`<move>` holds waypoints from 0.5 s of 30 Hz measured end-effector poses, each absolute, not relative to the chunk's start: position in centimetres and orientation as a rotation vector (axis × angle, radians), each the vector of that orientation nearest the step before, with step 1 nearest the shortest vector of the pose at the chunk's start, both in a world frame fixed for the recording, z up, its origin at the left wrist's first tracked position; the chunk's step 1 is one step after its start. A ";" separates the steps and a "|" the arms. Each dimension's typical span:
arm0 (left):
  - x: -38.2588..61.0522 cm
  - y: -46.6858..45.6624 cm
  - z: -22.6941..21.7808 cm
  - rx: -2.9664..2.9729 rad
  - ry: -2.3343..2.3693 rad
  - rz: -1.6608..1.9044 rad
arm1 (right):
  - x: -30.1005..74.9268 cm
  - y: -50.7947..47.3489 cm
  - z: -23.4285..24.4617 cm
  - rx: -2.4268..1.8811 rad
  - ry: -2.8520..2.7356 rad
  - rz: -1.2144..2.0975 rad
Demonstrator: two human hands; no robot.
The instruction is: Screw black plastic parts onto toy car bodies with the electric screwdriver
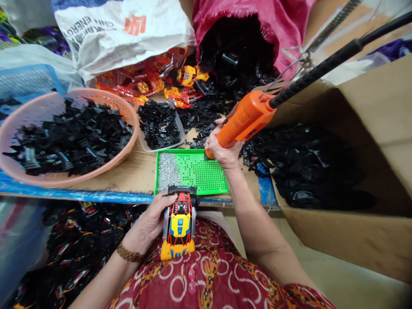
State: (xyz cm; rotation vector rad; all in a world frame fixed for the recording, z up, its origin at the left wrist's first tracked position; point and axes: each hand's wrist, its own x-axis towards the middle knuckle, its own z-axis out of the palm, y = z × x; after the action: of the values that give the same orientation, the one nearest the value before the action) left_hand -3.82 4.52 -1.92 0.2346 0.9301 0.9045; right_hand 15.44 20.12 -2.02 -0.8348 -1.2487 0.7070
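Nearest me, a red patterned lap carries the toy car (178, 225), and my left hand (151, 223) holds it from the left with the fingers wrapped along its side, thumb up by the black bumper. Just past it runs the worktop (138, 171), brown board with a blue taped front edge, and on it sits a green tray (206, 171) with a heap of small screws in its left part. My right hand (222, 150) is closed around an orange power screwdriver (244, 120), its tip down at the tray's far edge. Left stands a pink basket (19, 124) full of black parts; a cardboard box (370, 171) on the right holds more. Farther off lie a white sack (128, 30) and a red bag (273, 21), their tops cut off. What lies beneath the worktop I can't make out.
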 end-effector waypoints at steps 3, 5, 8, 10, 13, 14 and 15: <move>-3.8 4.6 -1.9 0.242 0.901 0.908 | 15.5 20.2 -2.0 -0.855 -1.270 0.698; -3.8 4.7 -1.9 0.250 0.871 0.902 | 15.5 20.2 -2.0 -0.857 -1.276 0.703; -3.9 4.5 -1.9 0.248 0.867 0.903 | 15.6 20.3 -2.0 -0.857 -1.269 0.719; -4.0 4.3 -1.9 0.241 0.886 0.902 | 15.7 20.4 -2.2 -0.864 -1.272 0.725; -4.1 4.2 -1.8 0.221 0.919 0.895 | 15.8 20.6 -2.5 -0.913 -1.269 0.712; -4.0 4.2 -1.8 0.212 0.928 0.895 | 15.8 20.6 -2.6 -0.931 -1.261 0.705; -4.0 4.2 -1.8 0.204 0.937 0.896 | 15.8 20.6 -2.7 -0.944 -1.253 0.700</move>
State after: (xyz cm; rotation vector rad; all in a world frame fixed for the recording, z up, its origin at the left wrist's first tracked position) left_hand -3.96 4.16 -1.80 0.2036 0.9372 0.8962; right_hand 15.78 20.63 -2.66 -0.9439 -1.2533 0.6996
